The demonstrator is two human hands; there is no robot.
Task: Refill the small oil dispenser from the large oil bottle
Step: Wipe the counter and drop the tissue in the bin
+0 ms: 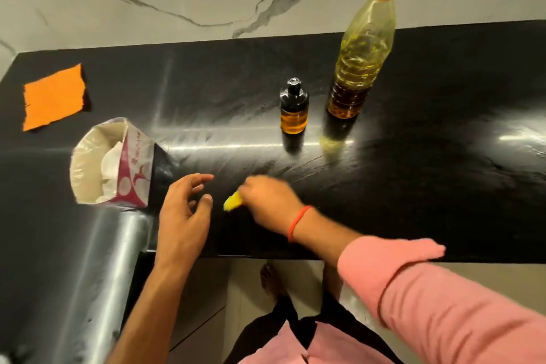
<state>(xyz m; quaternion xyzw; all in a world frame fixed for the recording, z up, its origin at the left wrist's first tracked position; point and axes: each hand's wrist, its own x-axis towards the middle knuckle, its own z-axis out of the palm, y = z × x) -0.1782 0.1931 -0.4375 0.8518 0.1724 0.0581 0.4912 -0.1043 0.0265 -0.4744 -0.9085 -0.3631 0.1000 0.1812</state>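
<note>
Clearly head view only. Your right hand (270,201) held small yellow object (232,201), blurred, likely funnel, low over black counter (428,186). Your left hand (183,210) hovered beside it, fingers loosely spread, holding nothing. Small oil dispenser (294,106) stood capped, upright, well beyond both hands; large oil bottle (365,50), red cap on, just right of it. Judged best: uncap dispenser first, steady its base, seat yellow piece squarely before pouring.

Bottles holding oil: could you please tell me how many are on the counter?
2. The large bottle, red cap on, stands at the back right; the small dispenser stands just to its left, apart from it. Nothing seems to hide another.
</note>
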